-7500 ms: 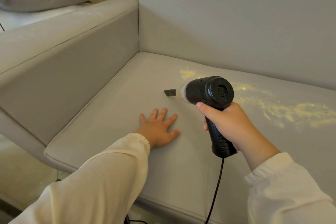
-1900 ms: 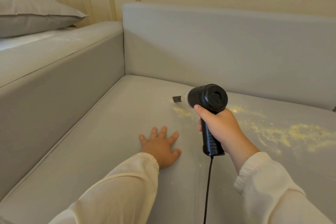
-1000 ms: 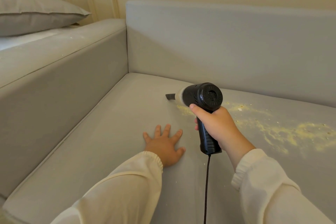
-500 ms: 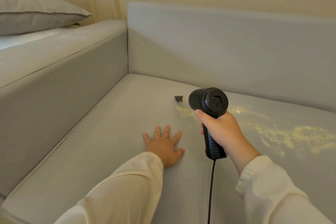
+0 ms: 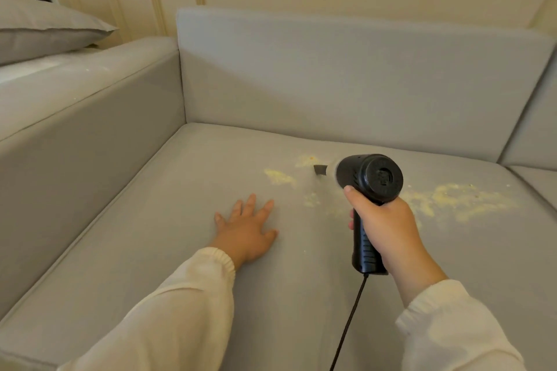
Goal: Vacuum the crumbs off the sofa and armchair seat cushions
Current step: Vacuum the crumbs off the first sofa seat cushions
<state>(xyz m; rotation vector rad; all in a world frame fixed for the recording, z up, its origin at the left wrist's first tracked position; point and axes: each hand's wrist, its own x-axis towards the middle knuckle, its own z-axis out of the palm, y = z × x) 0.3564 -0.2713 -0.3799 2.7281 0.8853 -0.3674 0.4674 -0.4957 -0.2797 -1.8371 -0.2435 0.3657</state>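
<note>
A black handheld vacuum [image 5: 369,179] with a cord points its narrow nozzle left and down at the grey sofa seat cushion [image 5: 150,250]. My right hand [image 5: 388,229] grips its handle. Yellow crumbs [image 5: 461,200] lie in a long streak to the right of the vacuum. Smaller crumb patches [image 5: 278,176] lie just left of and below the nozzle. My left hand [image 5: 245,230] rests flat on the cushion, fingers spread, left of the vacuum.
The sofa's left arm [image 5: 75,105] carries a few crumbs on top, with a grey pillow [image 5: 45,27] beyond it. The backrest [image 5: 346,84] rises behind the seat. A second seat cushion [image 5: 539,181] starts at the far right. The cord [image 5: 349,325] hangs toward me.
The vacuum has moved right along the seat, and its nozzle now sits right of the small crumb patch it was over. My left hand stays flat in place.
</note>
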